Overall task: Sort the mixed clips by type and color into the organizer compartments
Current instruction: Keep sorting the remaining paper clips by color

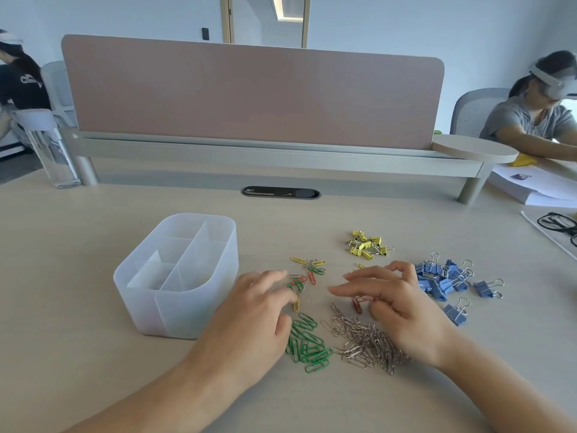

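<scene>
The left hand (256, 307) lies palm down on the desk (93, 323), its fingers nearly straight and loosely spread. Its fingertips rest on a small mixed pile of paper clips (304, 275) in yellow, green, red and silver; the fingers curl round nothing. A single yellow paper clip (296, 304) lies just under the index finger. The forearm comes in from the lower left, wrist flat and low.

The right hand (396, 304) hovers palm down just right of centre. The index and middle fingers reach left, the ring and little fingers arch up, and the thumb is tucked under. A red paper clip (357, 305) sits right by the thumb tip. Whether the thumb and fingers pinch it or only touch it cannot be told. The heel of this hand is over the heap of silver paper clips (365, 345).

Sorted heaps ring the hands:
- green paper clips (307, 345) between the wrists
- yellow binder clips (367, 245) further back
- blue binder clips (443, 279) to the right, just beyond the raised little finger

The translucent white organizer (187, 314) stands upright to the left — just beside the left hand, its dividers showing from above.

A person at the far left wears a black shirt (22, 85) with white lettering, cut off and too blurred to read.
</scene>
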